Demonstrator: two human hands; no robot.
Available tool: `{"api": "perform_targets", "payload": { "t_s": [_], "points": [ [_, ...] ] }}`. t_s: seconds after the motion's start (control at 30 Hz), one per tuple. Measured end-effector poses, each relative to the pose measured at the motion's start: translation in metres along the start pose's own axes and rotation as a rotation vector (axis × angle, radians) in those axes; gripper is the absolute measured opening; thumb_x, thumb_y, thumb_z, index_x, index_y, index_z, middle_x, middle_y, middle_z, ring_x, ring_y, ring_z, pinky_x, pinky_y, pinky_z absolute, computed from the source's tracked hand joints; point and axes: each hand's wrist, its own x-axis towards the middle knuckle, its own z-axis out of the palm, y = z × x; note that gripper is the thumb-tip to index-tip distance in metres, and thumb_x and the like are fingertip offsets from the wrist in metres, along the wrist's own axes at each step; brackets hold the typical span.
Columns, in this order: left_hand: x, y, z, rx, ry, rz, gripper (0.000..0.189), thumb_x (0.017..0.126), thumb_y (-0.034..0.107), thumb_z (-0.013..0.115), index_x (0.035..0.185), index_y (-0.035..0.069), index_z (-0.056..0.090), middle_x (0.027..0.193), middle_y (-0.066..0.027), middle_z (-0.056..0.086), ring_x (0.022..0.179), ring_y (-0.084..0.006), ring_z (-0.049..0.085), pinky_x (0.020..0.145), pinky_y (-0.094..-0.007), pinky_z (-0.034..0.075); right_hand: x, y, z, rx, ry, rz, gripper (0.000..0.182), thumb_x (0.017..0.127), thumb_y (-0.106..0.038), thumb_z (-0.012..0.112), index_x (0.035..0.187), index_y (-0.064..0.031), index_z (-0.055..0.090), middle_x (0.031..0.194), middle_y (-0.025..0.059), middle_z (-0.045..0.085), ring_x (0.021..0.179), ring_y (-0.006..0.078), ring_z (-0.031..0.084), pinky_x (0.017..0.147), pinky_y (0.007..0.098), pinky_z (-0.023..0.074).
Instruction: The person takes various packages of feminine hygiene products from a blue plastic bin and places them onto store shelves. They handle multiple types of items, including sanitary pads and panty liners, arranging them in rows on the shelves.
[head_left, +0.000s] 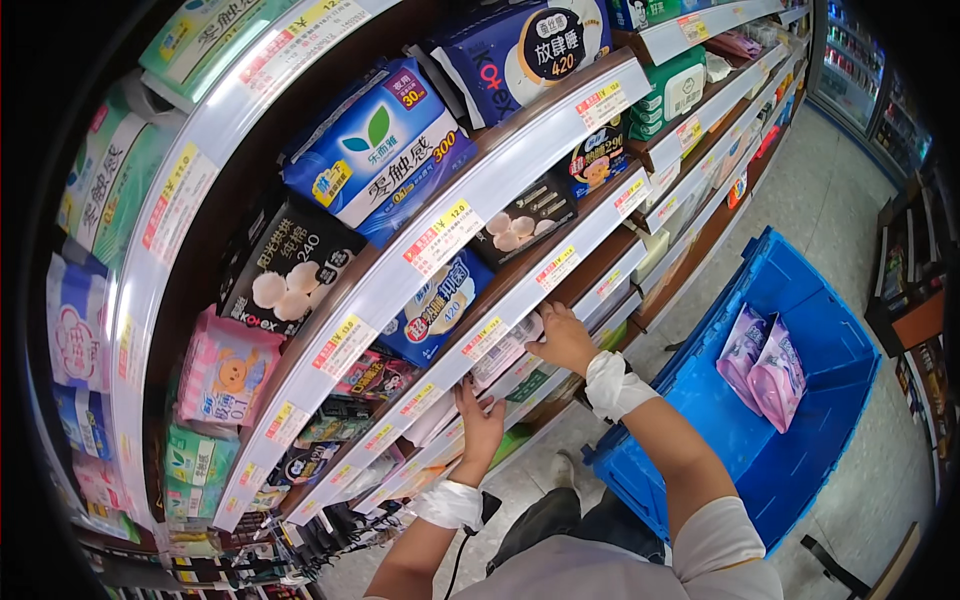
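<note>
My left hand (480, 424) reaches into a lower shelf, its fingers at the near end of a pale package (511, 349) that bears print. At the far end of the same package is my right hand (568, 339), thumb in front and fingers reaching behind. The shelf lip above (517, 319) hides part of the package. A white wrap (448, 504) circles my left wrist, and a similar wrap (616, 386) my right.
A blue plastic tote (675, 457) on the floor to my right holds two purple-pink pouches (778, 375). Sanitary pad packs (379, 150) fill the shelves above. Glass-door coolers (851, 60) stand at the aisle's far end. Another shelf unit (911, 300) lines the right.
</note>
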Motion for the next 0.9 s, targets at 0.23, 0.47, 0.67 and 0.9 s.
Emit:
{"api": "perform_targets", "payload": {
  "t_s": [0.23, 0.47, 0.67, 0.9],
  "points": [
    [-0.057, -0.026, -0.018, -0.057, -0.322, -0.004, 0.045, 0.078, 0.010, 0.056, 0.120, 0.004, 0.039, 0.122, -0.0149, 0.041, 0.085, -0.0162, 0.055, 0.069, -0.0253, 0.044, -0.072, 0.026, -0.060, 0.219, 0.135, -0.095, 0.042, 0.071, -0.016, 0.061, 0.106, 0.0032, 0.050, 0.104, 0.0196, 0.051, 0.091, 0.0297, 0.053, 0.077, 0.0337, 0.0445],
    [-0.104, -0.056, -0.026, 0.124, -0.673, -0.099, 0.035, 0.080, 0.014, 0.054, 0.112, 0.002, 0.047, 0.102, -0.0111, 0.058, 0.093, -0.0187, 0.055, 0.077, -0.0283, 0.044, -0.177, 0.133, -0.110, 0.566, 0.428, 0.365, 0.026, 0.077, -0.007, 0.056, 0.101, 0.0029, 0.053, 0.084, 0.0092, 0.060, 0.071, 0.0117, 0.055, 0.064, 0.0223, 0.0449],
    [-0.115, -0.116, -0.029, 0.399, -0.744, -0.146, 0.039, 0.078, 0.023, 0.057, 0.108, -0.002, 0.052, 0.097, -0.0146, 0.059, 0.091, -0.0213, 0.057, 0.080, -0.0301, 0.043, -0.275, 0.293, -0.093, 0.215, 0.604, 0.931, 0.041, 0.071, -0.027, 0.062, 0.099, 0.0019, 0.055, 0.085, 0.0124, 0.059, 0.075, 0.0220, 0.057, 0.067, 0.0306, 0.0454],
    [-0.130, -0.098, -0.029, 0.464, -0.832, -0.300, 0.041, 0.079, 0.019, 0.056, 0.111, -0.005, 0.048, 0.096, -0.0157, 0.060, 0.089, -0.0210, 0.057, 0.079, -0.0287, 0.043, -0.322, 0.297, -0.092, 1.251, 0.972, 1.188, 0.086, 0.066, -0.053, 0.061, 0.128, -0.0065, 0.026, 0.130, 0.0206, 0.026, 0.115, 0.0349, 0.032, 0.083, 0.0508, 0.0334]
  ]
}}
